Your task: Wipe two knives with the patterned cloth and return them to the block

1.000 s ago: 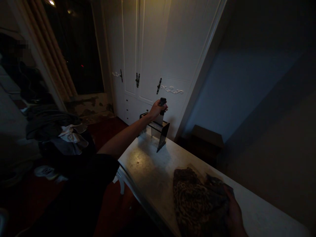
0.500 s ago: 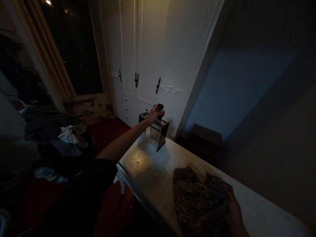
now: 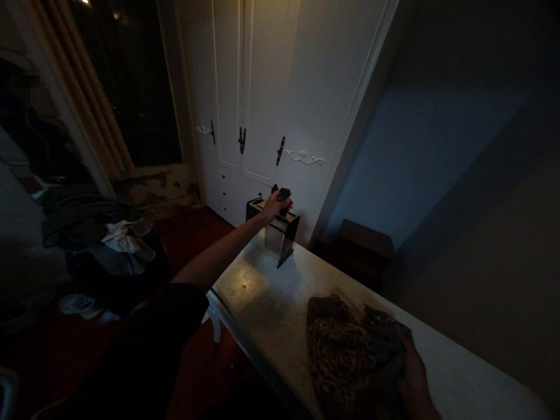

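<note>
My left hand [image 3: 276, 206] stretches forward to the far end of the table, its fingers wrapped round the black handle of a knife [image 3: 284, 195]. The handle sits at the top of a knife block [image 3: 289, 236] with dark ends and a see-through side; the blade is hidden now. Another dark handle end shows just behind my fingers. Close to me, my right hand [image 3: 413, 370] grips the right edge of a crumpled brown patterned cloth [image 3: 336, 350], which lies on the table. Dim light blurs the right fingers.
The pale table [image 3: 245, 286] runs from the knife block toward the lower right. Behind it stands a white wardrobe [image 3: 306, 87] with dark handles. A dark brown low cabinet [image 3: 367, 239] sits by the wall. Heaped clothes [image 3: 122, 245] and shoes [image 3: 81, 304] lie at left.
My left hand has moved slightly down with the knife handle, which is now lower against the block's top. My right hand and the cloth have barely moved.
</note>
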Available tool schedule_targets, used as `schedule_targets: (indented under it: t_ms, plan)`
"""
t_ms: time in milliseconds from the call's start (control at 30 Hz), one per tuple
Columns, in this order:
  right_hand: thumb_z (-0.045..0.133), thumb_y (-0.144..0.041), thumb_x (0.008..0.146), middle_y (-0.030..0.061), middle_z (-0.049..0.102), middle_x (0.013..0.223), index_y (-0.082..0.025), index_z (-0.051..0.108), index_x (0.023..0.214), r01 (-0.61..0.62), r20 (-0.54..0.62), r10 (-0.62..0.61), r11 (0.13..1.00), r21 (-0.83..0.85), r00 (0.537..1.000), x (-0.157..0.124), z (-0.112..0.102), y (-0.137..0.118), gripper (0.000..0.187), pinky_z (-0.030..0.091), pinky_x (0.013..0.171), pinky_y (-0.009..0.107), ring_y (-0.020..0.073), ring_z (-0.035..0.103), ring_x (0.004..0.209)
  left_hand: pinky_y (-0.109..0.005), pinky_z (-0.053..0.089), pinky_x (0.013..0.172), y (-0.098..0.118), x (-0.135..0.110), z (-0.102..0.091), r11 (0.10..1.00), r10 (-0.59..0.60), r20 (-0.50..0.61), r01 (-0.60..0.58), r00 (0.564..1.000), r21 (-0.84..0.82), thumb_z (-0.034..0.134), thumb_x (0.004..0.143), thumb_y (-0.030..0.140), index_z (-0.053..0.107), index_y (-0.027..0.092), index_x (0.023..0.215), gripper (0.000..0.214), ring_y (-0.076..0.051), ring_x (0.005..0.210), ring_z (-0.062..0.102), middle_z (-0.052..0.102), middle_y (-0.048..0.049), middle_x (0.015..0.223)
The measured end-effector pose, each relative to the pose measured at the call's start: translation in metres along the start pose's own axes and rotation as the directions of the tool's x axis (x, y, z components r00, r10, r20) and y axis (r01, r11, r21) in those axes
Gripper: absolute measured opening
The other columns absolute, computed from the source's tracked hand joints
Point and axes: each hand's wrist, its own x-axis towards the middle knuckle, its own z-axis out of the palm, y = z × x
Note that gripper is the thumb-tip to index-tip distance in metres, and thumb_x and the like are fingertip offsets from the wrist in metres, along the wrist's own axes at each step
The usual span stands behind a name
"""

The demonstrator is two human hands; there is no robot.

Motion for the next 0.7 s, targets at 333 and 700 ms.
schedule_targets:
  t_ms: [333, 700]
  plan:
    - [0.083, -0.038, 0.053, -0.0040, 0.071, 0.081, -0.023, 0.063, 0.092, -0.011, -0.017, 0.011, 1.000, -0.016, 1.000, -0.0052, 0.0028, -0.0020, 0.046, 0.054, 0.070, 0.032, 0.0179, 0.066, 0.070, -0.024, 0.045, 0.064, -0.0024, -0.0016, 0.0036, 0.999, -0.043, -0.025, 0.043, 0.999, -0.010, 0.069, 0.071, 0.010, 0.052, 0.013, 0.096, 0.031, -0.009, 0.059, 0.059, 0.062, 0.0029, 0.068]
    - [0.080, -0.037, 0.057, -0.0020, 0.073, 0.086, -0.022, 0.067, 0.094, -0.018, -0.047, 0.016, 0.999, -0.035, 0.999, -0.0089, 0.0049, -0.0029, 0.042, 0.055, 0.077, 0.037, 0.0213, 0.068, 0.077, -0.025, 0.046, 0.063, -0.0023, -0.0026, 0.0021, 0.999, -0.044, -0.006, 0.044, 0.999, -0.016, 0.072, 0.072, 0.014, 0.053, 0.013, 0.097, 0.032, -0.011, 0.060, 0.061, 0.063, 0.0015, 0.069]
